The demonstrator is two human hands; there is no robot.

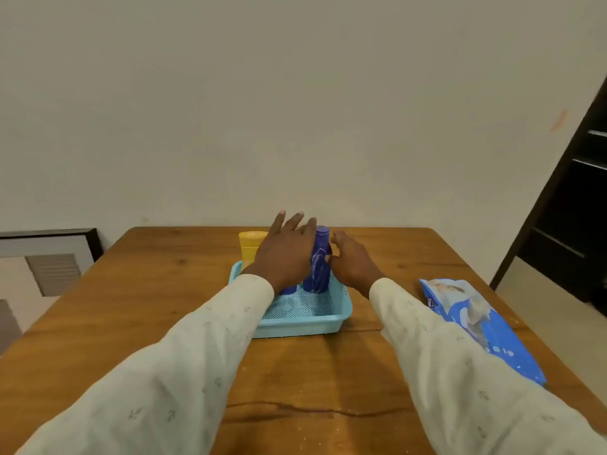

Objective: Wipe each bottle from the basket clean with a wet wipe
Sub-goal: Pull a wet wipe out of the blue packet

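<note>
Inside mesh plastic basket point(338, 315) — cylindrical blue bottle point(320, 264), upright.

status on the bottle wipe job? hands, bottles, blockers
Both hands open: left hand and right hand flank the upright blue bottle in the basket. Yellow bottle stands behind. Wipes pack unopened-looking, off right. Nothing blocking.

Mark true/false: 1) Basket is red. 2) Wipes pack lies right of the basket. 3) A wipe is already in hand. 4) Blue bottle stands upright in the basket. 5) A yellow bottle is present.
1) False: the basket is light blue.
2) True: the wipes pack lies on the table to its right.
3) False: neither the left hand nor the right hand holds a wipe.
4) True: the blue bottle stands upright.
5) True: the yellow bottle.
</note>
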